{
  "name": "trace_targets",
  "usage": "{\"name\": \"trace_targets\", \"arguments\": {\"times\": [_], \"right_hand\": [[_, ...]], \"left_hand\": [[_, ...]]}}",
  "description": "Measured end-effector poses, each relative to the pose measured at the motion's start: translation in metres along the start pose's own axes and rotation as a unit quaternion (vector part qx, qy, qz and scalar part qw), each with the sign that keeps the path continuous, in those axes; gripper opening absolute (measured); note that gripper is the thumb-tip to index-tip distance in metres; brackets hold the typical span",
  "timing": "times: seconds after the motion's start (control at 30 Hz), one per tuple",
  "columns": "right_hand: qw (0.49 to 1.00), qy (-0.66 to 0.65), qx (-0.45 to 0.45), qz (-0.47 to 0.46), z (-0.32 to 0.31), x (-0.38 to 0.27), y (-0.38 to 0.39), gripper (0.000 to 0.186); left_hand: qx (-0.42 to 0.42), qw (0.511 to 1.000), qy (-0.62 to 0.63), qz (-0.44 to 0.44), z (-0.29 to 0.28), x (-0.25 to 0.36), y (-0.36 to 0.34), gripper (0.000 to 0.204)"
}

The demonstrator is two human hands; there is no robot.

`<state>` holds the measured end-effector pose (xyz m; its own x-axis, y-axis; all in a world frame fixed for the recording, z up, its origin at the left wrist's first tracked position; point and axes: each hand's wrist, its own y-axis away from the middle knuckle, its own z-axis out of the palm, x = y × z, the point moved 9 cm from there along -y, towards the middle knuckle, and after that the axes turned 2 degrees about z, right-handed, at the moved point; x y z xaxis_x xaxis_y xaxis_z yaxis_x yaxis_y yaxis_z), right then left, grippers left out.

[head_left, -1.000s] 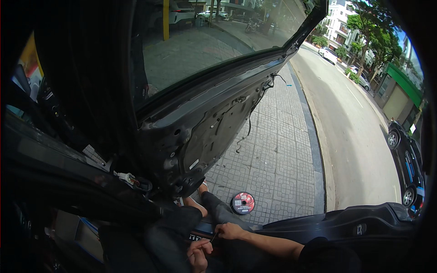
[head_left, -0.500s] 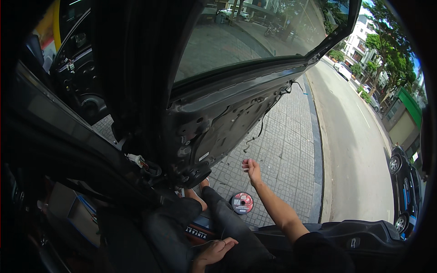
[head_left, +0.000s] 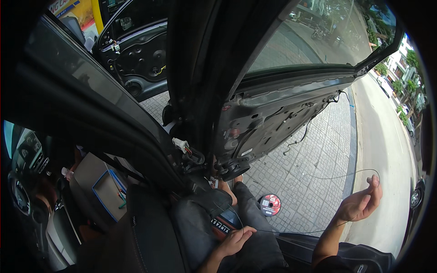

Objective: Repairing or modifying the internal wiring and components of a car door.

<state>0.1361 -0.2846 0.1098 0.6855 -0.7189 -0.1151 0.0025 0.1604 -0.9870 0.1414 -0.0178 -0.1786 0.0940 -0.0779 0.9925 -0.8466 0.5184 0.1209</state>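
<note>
Okay, so your right hand [head_left: 363,202] has swung farther out to the right of the red-and-black spool [head_left: 270,205], which means the thin wire [head_left: 364,170] now runs below the spool between your hands. Your left hand [head_left: 237,240], below-left of it, pinches the wire; your right's half-curled, can't tell if it's gripping.

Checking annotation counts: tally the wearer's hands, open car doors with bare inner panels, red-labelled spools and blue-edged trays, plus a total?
Wearer's hands: 2 (left hand, right hand)
Open doors: 2 (nearer door, farther door)
Red-labelled spool: 1
Blue-edged tray: 1
Total: 6
</note>
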Motion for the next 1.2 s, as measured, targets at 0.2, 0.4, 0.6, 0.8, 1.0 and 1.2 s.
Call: {"name": "trace_targets", "arguments": {"times": [0.2, 0.4, 0.6, 0.8, 1.0, 1.2], "right_hand": [[0.961, 0.189, -0.130, 0.153, 0.047, 0.111, 0.041, 0.040], [0.748, 0.272, -0.353, 0.493, 0.034, 0.246, 0.273, 0.062], [0.594, 0.100, -0.546, 0.581, 0.023, 0.109, 0.437, 0.062], [0.536, -0.212, -0.716, 0.394, 0.084, -0.135, 0.453, 0.029], [0.530, -0.397, -0.575, 0.481, 0.116, -0.143, 0.436, 0.023], [0.535, -0.275, -0.598, 0.529, 0.130, -0.092, 0.453, 0.032]], "left_hand": [[0.016, 1.000, -0.025, -0.004, -0.002, -0.003, -0.002, 0.027], [0.072, 0.995, -0.071, 0.003, -0.019, 0.003, 0.001, 0.025], [0.090, 0.990, -0.107, 0.027, -0.019, 0.005, -0.004, 0.026], [0.084, 0.981, -0.169, 0.035, -0.010, 0.000, -0.008, 0.023], [0.119, 0.973, -0.187, 0.060, -0.020, 0.004, -0.006, 0.019], [0.285, 0.952, -0.107, 0.034, -0.065, -0.005, 0.002, 0.022]]}}
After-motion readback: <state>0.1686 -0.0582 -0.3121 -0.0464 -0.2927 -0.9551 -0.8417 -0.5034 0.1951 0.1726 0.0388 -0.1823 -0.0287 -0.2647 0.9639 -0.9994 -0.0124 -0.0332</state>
